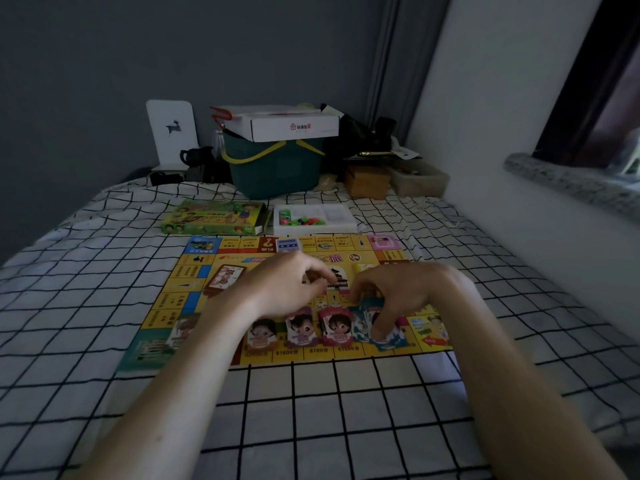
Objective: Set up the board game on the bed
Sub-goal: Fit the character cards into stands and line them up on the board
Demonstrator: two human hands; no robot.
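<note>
Grey walls close the room on the far side, and a white bed sheet [311,403] with a black grid pattern covers the bed under both forearms. On the sheet lies the flat yellow game board [180,299], a glossy rectangle with coloured squares along its edges. Prices are printed on its near edge: "$1600", "$700" and "$1000" can be read.

The left hand [287,285] hovers over the middle of the board with curled fingers; whether it pinches something small I cannot tell. The right hand [405,296] grasps a fanned bundle of teal cards [388,336], thumb pressed on them. Just left of this bundle, below the left hand, three stacks of paper money [301,329] with cartoon faces stand in a row. A brown card deck [224,278] lies on the board to the left of the left hand.

Beyond the hands, past the board's far edge, are the green game box [214,220] and a white plastic tray [313,220] with small coloured pieces. Farther back a dark green basket [277,168] with yellow handles carries a white carton [291,124] with a red logo. A white card with a deer figure [172,133] stands upright at the wall.
</note>
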